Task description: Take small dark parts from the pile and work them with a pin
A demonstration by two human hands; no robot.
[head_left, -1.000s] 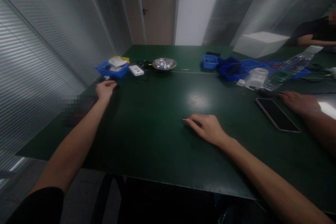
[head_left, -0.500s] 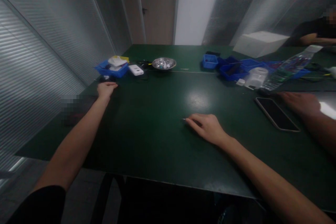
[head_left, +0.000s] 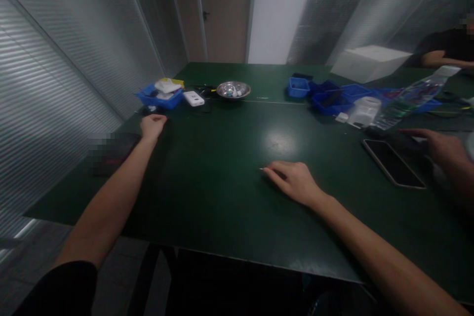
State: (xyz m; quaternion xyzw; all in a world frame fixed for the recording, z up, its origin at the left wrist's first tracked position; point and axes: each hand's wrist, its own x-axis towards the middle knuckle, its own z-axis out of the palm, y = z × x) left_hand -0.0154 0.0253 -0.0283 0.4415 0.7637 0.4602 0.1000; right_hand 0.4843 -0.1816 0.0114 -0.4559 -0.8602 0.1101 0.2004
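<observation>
My left hand (head_left: 152, 126) is at the left side of the green table (head_left: 215, 158), in front of a blue tray (head_left: 170, 102) with white and yellow items in it. Its fingers are closed together; what they hold, if anything, is hidden. Nearer the middle, my right hand (head_left: 292, 178) rests low over the tabletop in a pinch. A small thin pale object (head_left: 261, 169) sticks out from its thumb and fingertips, too small to name. A white device (head_left: 193, 98) and a metal bowl (head_left: 233, 90) with small pieces lie beyond the hands.
Blue bins (head_left: 298, 87), a clear plastic bottle (head_left: 414, 96) and a white box (head_left: 370, 63) stand at the back right. A phone (head_left: 393, 163) lies at the right, beside another person's hand (head_left: 444, 148). A dark flat item (head_left: 116, 150) is under my left forearm. Another person sits far right.
My hands keep nearly the same place and grip; the view shifts slightly. The other person's hand at the right has moved, its fingers now more extended.
</observation>
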